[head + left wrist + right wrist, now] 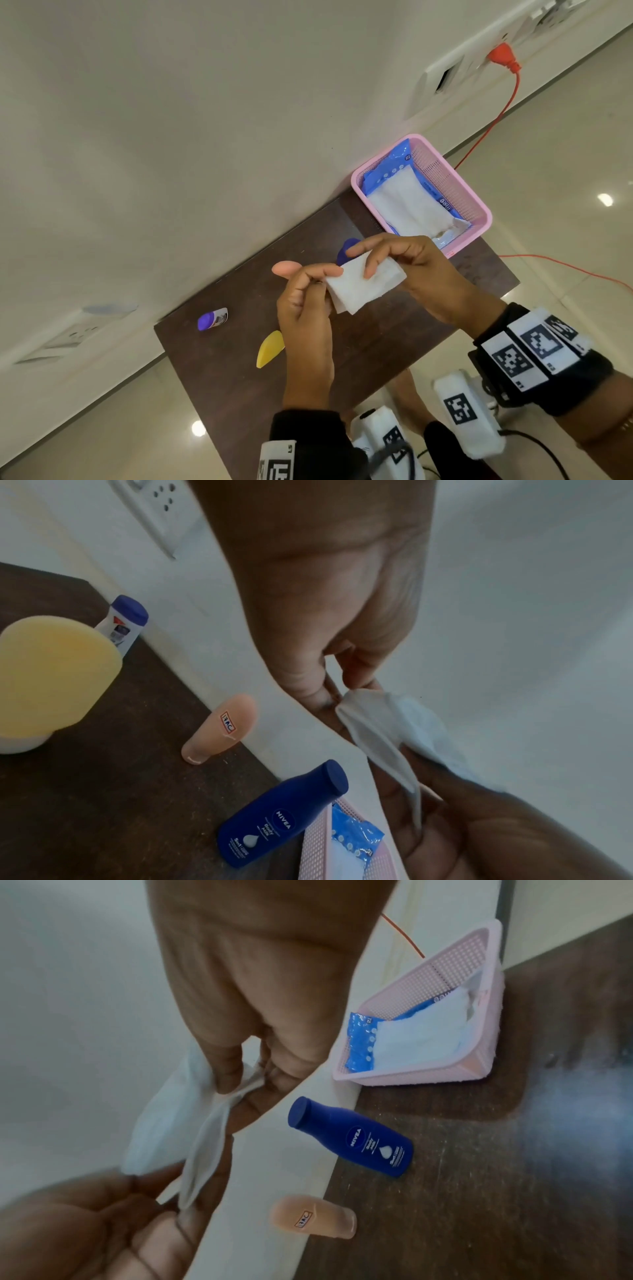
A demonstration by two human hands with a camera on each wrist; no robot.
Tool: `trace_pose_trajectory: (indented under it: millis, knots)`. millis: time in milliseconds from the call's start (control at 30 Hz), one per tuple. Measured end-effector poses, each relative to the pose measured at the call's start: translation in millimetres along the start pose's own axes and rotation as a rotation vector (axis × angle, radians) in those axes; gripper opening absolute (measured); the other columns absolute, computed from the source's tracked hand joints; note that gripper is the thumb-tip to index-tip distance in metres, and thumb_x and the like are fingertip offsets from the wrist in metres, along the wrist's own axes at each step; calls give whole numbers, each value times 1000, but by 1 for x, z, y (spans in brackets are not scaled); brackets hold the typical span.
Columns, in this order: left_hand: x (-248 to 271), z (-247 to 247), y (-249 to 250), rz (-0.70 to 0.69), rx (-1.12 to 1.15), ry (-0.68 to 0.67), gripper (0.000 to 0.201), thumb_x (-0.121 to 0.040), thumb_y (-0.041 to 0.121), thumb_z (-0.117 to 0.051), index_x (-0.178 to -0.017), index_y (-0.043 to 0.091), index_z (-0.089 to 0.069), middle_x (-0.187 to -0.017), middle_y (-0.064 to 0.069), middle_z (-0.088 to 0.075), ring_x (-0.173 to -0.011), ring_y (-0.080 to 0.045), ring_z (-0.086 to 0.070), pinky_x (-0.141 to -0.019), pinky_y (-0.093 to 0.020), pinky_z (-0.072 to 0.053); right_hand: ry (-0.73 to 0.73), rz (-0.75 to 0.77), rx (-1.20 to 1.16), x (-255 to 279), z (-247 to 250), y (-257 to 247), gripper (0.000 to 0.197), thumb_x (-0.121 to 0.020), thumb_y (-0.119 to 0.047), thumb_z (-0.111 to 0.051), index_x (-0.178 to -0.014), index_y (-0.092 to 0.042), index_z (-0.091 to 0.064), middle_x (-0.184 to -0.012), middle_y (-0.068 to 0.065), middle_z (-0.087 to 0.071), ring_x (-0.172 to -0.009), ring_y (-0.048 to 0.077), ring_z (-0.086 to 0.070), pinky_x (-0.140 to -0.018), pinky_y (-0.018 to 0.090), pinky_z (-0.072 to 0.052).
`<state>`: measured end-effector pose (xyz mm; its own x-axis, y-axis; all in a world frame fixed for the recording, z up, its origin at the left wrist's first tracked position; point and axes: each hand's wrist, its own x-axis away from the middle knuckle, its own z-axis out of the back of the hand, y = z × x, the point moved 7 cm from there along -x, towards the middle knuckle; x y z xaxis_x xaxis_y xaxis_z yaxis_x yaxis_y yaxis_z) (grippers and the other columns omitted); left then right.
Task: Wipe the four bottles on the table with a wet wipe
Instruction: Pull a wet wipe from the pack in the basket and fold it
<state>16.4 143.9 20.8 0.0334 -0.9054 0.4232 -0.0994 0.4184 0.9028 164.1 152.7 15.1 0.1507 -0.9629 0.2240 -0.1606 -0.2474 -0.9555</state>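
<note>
Both hands hold a folded white wet wipe (363, 286) in the air above the dark table (239, 387). My left hand (325, 275) pinches its left edge and my right hand (368, 267) pinches its right side. Upright on the table are a white bottle with a purple cap (212, 319), a yellow bottle (270, 348), a peach bottle (286, 268) and a dark blue Nivea bottle (347, 250). The last two are partly hidden behind my hands there. The left wrist view shows the blue one (281, 818) and the peach one (222, 729) in full.
A pink basket (479, 205) at the table's far right corner holds an open blue pack of wipes (404, 198). The table stands against a white wall. An orange cable (493, 126) runs from a wall socket down behind the basket.
</note>
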Motion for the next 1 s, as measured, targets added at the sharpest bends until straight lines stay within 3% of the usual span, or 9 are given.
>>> trace_pose_trajectory:
  millis: [133,200,300,433,533,700,867,933,1000]
  knots:
    - [0,-6,5,12,1,-14,17,-90,-4,-51,-89,9,-62,-75,19,-67,-77,0,-66,-66,-19,-54,-21,93,272,2,-1,-3,23,-77,-24,-48,-78,-29,-70,-116,3,-61,-111,15,-55,-87,23,-50]
    - [0,-9,3,13,-17,-20,25,-85,-6,-58,-95,17,-61,-87,14,-68,-82,0,-67,-70,-19,-55,-21,138,339,4,-3,-3,26,-78,-21,-45,-84,-26,-69,-117,1,-60,-112,14,-54,-90,23,-49]
    - [0,-8,-3,43,4,-3,33,-83,-4,-63,-102,22,-58,-99,7,-65,-88,0,-66,-74,-20,-55,55,187,309,5,1,-1,19,-79,-18,-52,-85,-24,-69,-114,0,-60,-110,12,-55,-86,20,-49]
    - [4,-10,-15,138,34,-19,33,-84,0,-63,-107,23,-56,-93,8,-69,-86,-3,-69,-72,-21,-56,117,169,243,4,4,3,17,-77,-27,-59,-88,-32,-71,-109,-17,-61,-108,5,-55,-85,13,-47]
    - [5,-10,-16,131,35,15,37,-83,-5,-63,-109,21,-55,-89,9,-69,-84,-1,-69,-69,-21,-57,106,165,256,5,1,4,22,-77,-27,-59,-98,-24,-67,-110,-10,-59,-108,0,-54,-85,11,-47]
    - [3,-10,-15,112,88,45,35,-85,-5,-60,-113,15,-54,-79,14,-72,-82,-2,-70,-62,-21,-56,157,47,105,11,1,8,34,-77,-18,-73,-108,-25,-63,-113,-6,-62,-110,8,-58,-87,22,-53]
    - [2,-10,-18,113,100,39,34,-88,-6,-56,-109,20,-55,-82,12,-73,-86,-7,-70,-64,-23,-56,253,-104,-79,13,8,16,50,-83,3,-60,-123,-23,-45,-101,-4,-68,-98,9,-66,-71,20,-56]
    - [2,-10,-19,119,104,31,36,-87,-7,-55,-112,20,-55,-90,9,-71,-88,-6,-69,-66,-24,-56,312,-171,-188,15,12,23,35,-89,-4,-55,-116,-25,-51,-95,-16,-69,-96,9,-66,-70,19,-55]
    - [2,-10,-21,135,107,15,39,-88,-7,-54,-114,23,-55,-102,4,-66,-90,-6,-69,-68,-24,-56,323,-239,-333,18,11,31,22,-91,-26,-53,-112,-26,-55,-106,-10,-66,-100,13,-64,-77,21,-55]
